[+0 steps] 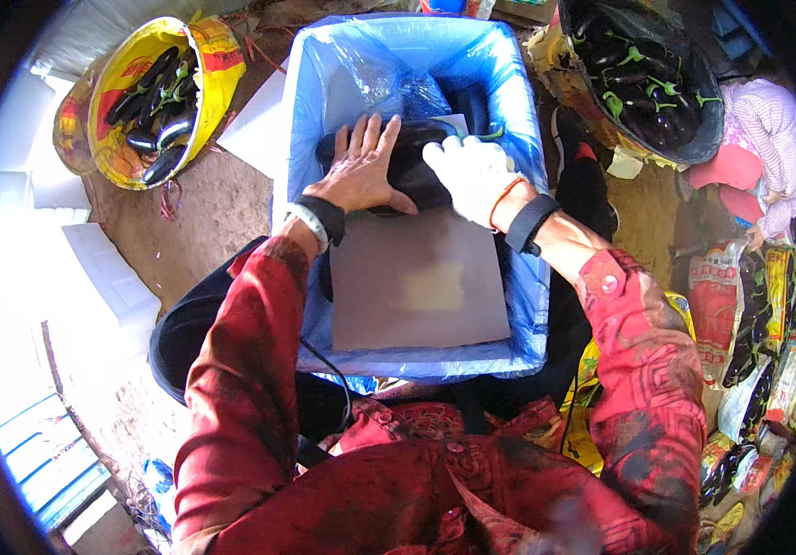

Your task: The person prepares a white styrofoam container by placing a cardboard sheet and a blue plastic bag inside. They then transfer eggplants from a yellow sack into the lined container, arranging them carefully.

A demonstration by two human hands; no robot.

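A crate lined with blue plastic film (533,305) stands before me. Inside it, a dark eggplant (415,149) lies crosswise at the edge of a flat grey-brown sheet (419,291). My bare left hand (360,166) rests spread on the eggplant, fingers apart, thumb along its lower side. At the eggplant's right end is my right hand (471,177) in a white glove, its fingers curled near the stem end; their grip is partly hidden. Another eggplant (471,107) lies behind, along the crate's right side.
A yellow bucket (221,76) of eggplants stands at the upper left, a larger dark-lined container (714,132) of them at the upper right. A person in a striped top (769,125) is beyond it, beside bags of eggplants (717,305). White boxes (110,277) stand left.
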